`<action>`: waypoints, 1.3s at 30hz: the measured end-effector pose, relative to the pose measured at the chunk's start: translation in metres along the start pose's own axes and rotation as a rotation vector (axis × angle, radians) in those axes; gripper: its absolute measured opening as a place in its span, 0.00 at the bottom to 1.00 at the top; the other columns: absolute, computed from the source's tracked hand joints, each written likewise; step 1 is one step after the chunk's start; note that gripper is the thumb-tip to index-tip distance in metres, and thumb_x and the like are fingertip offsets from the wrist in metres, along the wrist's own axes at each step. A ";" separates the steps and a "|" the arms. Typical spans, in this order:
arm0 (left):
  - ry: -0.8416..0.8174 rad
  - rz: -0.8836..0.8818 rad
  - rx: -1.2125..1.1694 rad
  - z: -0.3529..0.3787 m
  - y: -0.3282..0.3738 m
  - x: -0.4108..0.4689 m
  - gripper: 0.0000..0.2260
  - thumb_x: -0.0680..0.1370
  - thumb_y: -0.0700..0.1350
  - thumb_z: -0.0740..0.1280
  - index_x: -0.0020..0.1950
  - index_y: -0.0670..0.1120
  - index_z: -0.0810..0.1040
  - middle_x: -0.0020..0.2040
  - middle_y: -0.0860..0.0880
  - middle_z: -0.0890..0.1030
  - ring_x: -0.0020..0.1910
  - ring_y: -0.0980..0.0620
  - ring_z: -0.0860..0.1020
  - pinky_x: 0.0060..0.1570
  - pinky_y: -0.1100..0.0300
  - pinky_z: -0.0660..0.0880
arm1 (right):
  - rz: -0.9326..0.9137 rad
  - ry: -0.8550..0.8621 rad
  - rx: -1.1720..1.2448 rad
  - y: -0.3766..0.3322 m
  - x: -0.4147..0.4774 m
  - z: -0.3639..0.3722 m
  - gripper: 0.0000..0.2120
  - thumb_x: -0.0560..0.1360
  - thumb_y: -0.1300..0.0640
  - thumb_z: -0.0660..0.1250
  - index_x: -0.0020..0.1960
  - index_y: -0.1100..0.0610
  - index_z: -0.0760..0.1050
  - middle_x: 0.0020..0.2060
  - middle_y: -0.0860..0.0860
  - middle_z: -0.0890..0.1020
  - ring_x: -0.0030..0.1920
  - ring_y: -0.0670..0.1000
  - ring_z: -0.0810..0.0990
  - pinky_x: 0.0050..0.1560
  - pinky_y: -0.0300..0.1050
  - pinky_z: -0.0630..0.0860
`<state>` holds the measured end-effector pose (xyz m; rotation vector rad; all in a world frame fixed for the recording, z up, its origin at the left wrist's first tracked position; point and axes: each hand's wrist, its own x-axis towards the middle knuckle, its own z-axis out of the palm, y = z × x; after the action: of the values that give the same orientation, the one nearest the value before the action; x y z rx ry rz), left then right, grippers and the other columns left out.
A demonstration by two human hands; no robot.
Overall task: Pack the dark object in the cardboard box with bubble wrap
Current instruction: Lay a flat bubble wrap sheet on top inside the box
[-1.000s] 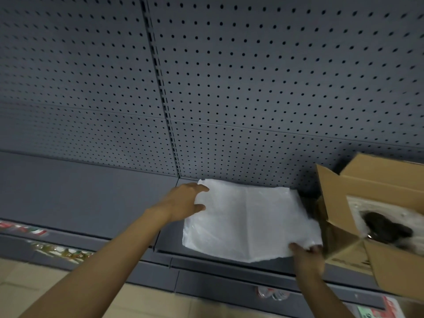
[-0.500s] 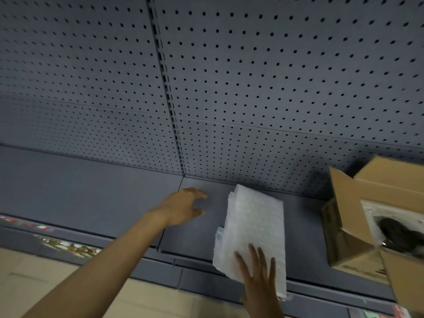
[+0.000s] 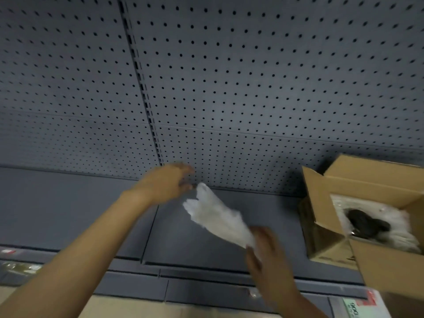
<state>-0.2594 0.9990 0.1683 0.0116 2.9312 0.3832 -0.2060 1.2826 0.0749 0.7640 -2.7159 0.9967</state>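
Note:
A white sheet of bubble wrap (image 3: pixel 218 218), folded and bunched, hangs in the air above the grey shelf (image 3: pixel 206 244). My right hand (image 3: pixel 266 251) grips its lower end. My left hand (image 3: pixel 167 182) reaches toward its upper tip with fingers apart, touching or nearly touching it; blur hides which. At the right stands an open cardboard box (image 3: pixel 321 203) with its flaps up. Inside it the dark object (image 3: pixel 364 223) lies on white bubble wrap lining.
A grey pegboard wall (image 3: pixel 229 88) rises behind the shelf. The shelf's front rail carries price labels (image 3: pixel 358 306) at the lower right and left. The box's front flap (image 3: pixel 390 267) juts toward me. Tan floor shows below.
The right hand lifted the folded bubble wrap off the shelf and turned it diagonal. The left hand rose from the shelf toward the wrap's upper end. The view shifted slightly left.

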 end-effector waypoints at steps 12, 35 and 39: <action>0.025 0.183 -1.007 -0.067 0.055 0.011 0.16 0.76 0.66 0.51 0.61 0.71 0.71 0.59 0.66 0.79 0.61 0.61 0.77 0.62 0.57 0.72 | 0.490 0.414 1.046 -0.002 0.042 -0.185 0.20 0.74 0.69 0.60 0.58 0.48 0.76 0.53 0.49 0.83 0.48 0.50 0.84 0.40 0.45 0.81; -0.064 0.212 -0.832 0.037 0.334 0.127 0.37 0.77 0.44 0.69 0.75 0.61 0.49 0.57 0.46 0.79 0.52 0.54 0.79 0.47 0.62 0.76 | 0.530 0.059 -0.031 0.291 0.005 -0.355 0.13 0.75 0.62 0.68 0.56 0.49 0.81 0.53 0.50 0.82 0.50 0.48 0.79 0.47 0.28 0.71; -0.172 0.238 -0.543 0.060 0.368 0.143 0.39 0.77 0.46 0.69 0.77 0.61 0.45 0.74 0.52 0.64 0.64 0.56 0.69 0.60 0.62 0.70 | 0.470 -0.113 -0.111 0.348 0.010 -0.365 0.17 0.75 0.64 0.66 0.53 0.41 0.79 0.46 0.48 0.84 0.44 0.44 0.79 0.51 0.29 0.75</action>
<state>-0.3945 1.3741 0.1791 0.3014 2.5682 1.1361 -0.4049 1.7377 0.1622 0.1644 -3.0952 0.8890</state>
